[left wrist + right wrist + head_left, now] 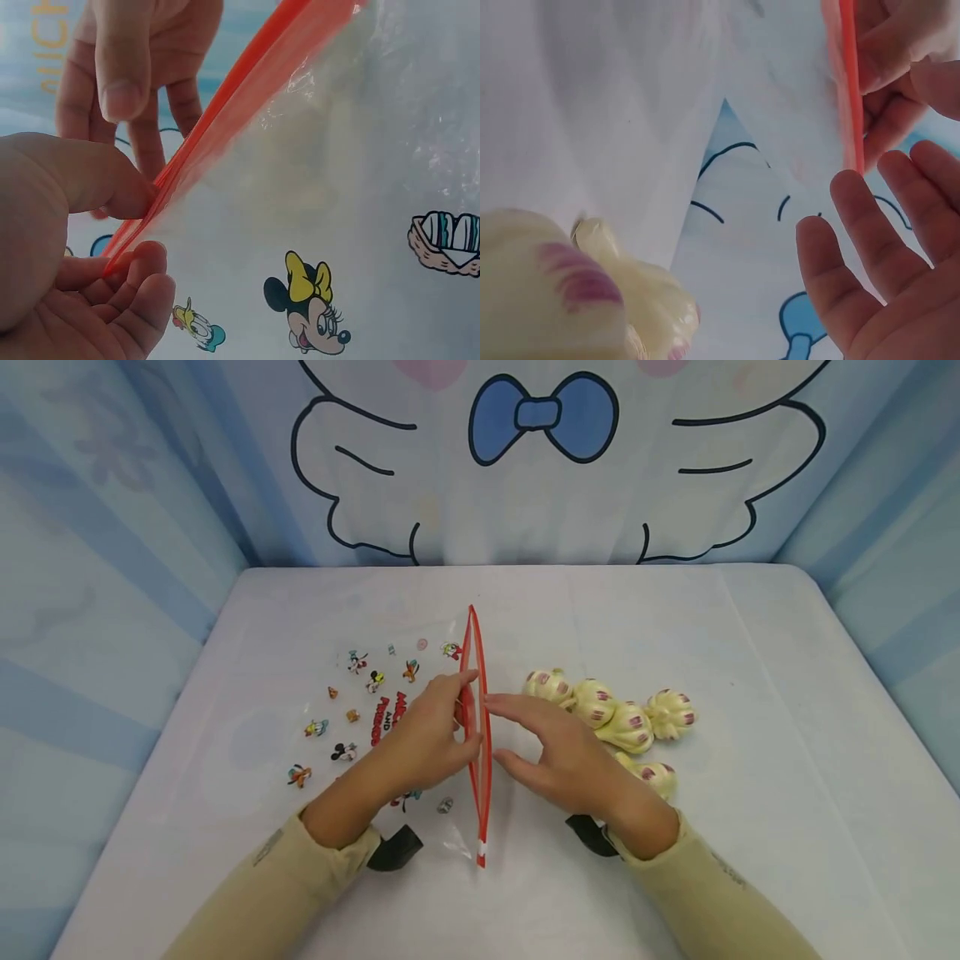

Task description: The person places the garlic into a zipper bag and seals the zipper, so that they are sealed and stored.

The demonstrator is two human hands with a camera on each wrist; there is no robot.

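While the clear cartoon-printed zip bag lies flat on the white desk with its red zip strip turned toward the right, the left hand pinches that strip between thumb and curled fingers, as the left wrist view shows plainly. The right hand sits just beside the strip with its fingers straight and relaxed, the fingertips at or very near the red edge but holding nothing. Behind that hand, a cluster of pale yellow garlic-shaped toys rests on the desk, close to the bag's mouth yet outside it.

The step in hand looks like opening the bag: one lip is gripped, the other not yet. The next move seems to call for the right hand's grip to close on the opposite lip of the strip and pull it away from the left, so the seal parts. The film is thin and slippery, so a firm pinch right at the strip would matter.
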